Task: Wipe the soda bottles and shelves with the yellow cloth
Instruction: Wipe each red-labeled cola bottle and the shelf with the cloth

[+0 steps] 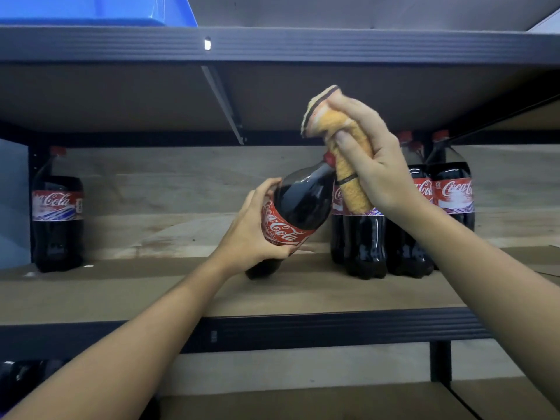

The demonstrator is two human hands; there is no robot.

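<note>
My left hand (253, 228) grips a dark soda bottle (298, 207) with a red label around its middle, tilting it to the right with its base on the wooden shelf (181, 286). My right hand (369, 165) holds the bunched yellow cloth (339, 147) against the bottle's neck and red cap. A group of upright soda bottles (372, 237) stands just right of the tilted one, partly hidden by my right arm. One more bottle (57, 213) stands alone at the far left of the shelf.
The dark metal shelf above (272, 47) hangs low over the bottles, with a blue bin (100, 9) on it at the left. A lower shelf (303, 401) sits below, with dark bottles (21, 377) at its left edge.
</note>
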